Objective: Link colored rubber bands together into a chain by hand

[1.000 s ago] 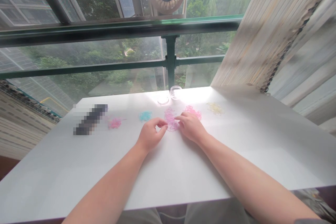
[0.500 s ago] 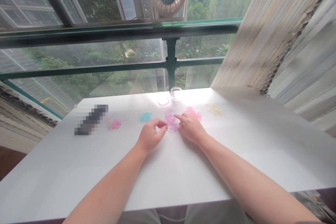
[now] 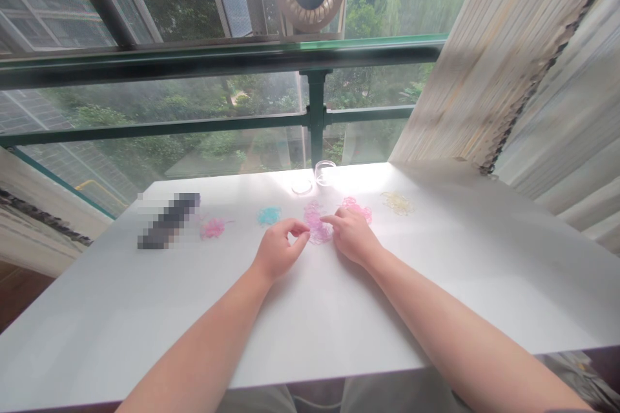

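A loose pile of purple rubber bands point(image 3: 317, 222) lies on the white table between my hands. My left hand point(image 3: 282, 246) is at its near left edge, thumb and index fingertips pinched together; whatever is in the pinch is too small to make out. From the right, my right hand point(image 3: 356, 235) reaches over the pile with its index finger stretched out onto the bands and the other fingers curled. Partly behind that hand is a pile of pink rubber bands point(image 3: 361, 208). Blue rubber bands point(image 3: 269, 215) lie just beyond my left hand.
Red-pink bands point(image 3: 213, 228) lie farther left, near a pixelated dark object point(image 3: 169, 221). Pale yellow bands point(image 3: 398, 202) are at the right. A clear round container point(image 3: 325, 173) and a clear lid point(image 3: 301, 186) stand at the table's far edge, before the window railing point(image 3: 217, 64).
My right index finger has shifted slightly down and nearer me over the purple bands. My left hand stays in nearly the same place.
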Action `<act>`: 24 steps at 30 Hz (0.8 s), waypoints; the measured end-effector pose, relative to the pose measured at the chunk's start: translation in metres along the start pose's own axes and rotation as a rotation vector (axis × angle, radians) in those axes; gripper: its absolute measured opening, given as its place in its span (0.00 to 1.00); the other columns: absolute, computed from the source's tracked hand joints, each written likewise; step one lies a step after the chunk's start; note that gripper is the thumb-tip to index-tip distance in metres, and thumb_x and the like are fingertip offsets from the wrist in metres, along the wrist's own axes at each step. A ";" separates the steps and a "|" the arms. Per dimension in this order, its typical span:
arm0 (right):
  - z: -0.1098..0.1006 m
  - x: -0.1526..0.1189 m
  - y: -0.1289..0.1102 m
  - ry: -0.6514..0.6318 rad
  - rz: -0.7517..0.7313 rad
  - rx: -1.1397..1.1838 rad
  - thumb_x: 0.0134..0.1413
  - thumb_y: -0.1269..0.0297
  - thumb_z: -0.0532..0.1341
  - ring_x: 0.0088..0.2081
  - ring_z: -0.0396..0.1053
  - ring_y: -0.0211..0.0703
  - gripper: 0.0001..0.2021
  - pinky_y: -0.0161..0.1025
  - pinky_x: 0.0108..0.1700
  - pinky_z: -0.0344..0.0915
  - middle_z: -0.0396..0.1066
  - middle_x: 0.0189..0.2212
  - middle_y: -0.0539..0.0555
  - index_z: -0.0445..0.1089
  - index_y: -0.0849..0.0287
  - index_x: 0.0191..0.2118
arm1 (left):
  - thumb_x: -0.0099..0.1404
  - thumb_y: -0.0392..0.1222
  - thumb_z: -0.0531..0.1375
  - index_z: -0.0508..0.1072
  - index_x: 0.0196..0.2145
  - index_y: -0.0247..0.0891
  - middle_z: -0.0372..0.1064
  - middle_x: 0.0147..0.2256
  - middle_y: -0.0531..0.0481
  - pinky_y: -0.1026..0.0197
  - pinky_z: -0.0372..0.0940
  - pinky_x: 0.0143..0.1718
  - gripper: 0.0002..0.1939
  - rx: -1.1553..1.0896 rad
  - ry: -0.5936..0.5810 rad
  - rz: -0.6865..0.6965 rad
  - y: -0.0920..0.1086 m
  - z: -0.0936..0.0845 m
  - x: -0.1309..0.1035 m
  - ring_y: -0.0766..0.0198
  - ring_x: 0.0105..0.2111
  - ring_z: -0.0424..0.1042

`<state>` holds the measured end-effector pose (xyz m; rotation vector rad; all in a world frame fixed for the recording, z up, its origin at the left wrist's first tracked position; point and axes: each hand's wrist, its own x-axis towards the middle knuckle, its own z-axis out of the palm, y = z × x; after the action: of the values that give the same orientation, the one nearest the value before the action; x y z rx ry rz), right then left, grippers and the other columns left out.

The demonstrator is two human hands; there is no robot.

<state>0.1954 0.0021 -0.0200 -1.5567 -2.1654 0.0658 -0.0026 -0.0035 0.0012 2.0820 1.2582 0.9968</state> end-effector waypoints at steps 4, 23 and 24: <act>-0.002 -0.001 -0.003 -0.003 -0.006 -0.005 0.48 0.80 0.53 0.36 0.60 0.45 0.24 0.41 0.41 0.55 0.65 0.32 0.55 0.72 0.51 0.48 | 0.59 0.42 0.57 0.73 0.33 0.40 0.73 0.31 0.53 0.64 0.60 0.31 0.06 0.002 -0.002 0.005 0.000 0.000 0.000 0.65 0.32 0.70; -0.004 -0.004 -0.001 -0.012 -0.040 0.157 0.47 0.80 0.55 0.37 0.64 0.44 0.15 0.39 0.41 0.58 0.67 0.32 0.55 0.73 0.57 0.36 | 0.60 0.43 0.56 0.73 0.33 0.40 0.73 0.32 0.51 0.63 0.62 0.31 0.08 0.017 -0.018 0.021 0.002 0.000 -0.001 0.64 0.32 0.70; -0.004 -0.004 -0.001 -0.008 -0.037 0.159 0.47 0.80 0.54 0.38 0.64 0.44 0.14 0.40 0.42 0.58 0.67 0.33 0.55 0.73 0.58 0.35 | 0.60 0.42 0.56 0.74 0.33 0.40 0.73 0.31 0.51 0.63 0.61 0.31 0.08 0.018 -0.016 0.020 0.002 0.000 -0.001 0.64 0.32 0.70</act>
<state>0.1969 -0.0030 -0.0171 -1.4295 -2.1383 0.2271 -0.0022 -0.0050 0.0025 2.1156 1.2455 0.9790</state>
